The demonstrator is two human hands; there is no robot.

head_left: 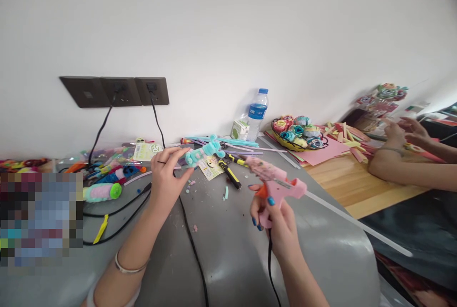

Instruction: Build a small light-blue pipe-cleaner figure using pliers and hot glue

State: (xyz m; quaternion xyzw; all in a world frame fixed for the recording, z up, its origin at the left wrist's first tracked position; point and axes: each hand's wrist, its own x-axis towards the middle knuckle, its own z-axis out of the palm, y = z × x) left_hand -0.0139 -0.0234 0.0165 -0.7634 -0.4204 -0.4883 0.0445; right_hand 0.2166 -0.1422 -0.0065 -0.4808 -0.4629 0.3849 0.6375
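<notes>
My left hand point(167, 173) pinches a light-blue fuzzy pipe-cleaner figure point(204, 152) by its left end, holding it above the grey table point(228, 245). My right hand point(276, 216) is wrapped round the handle of a pink glue gun point(271, 178), whose nozzle points left towards the figure but stays apart from it. From the gun's back a long clear glue stick point(360, 223) sticks out to the right. Behind the gun's nozzle lies a black-and-yellow tool point(230, 173). A small light-blue scrap point(225, 193) rests on the table.
A water bottle point(257, 114) and a small carton point(240, 130) stand by the wall. Paper roses fill a basket point(300, 145) on pink paper. Cables point(191, 245) cross the table. A finished-looking pipe-cleaner piece point(103, 192) lies left. Another person's arms point(396, 159) are at right.
</notes>
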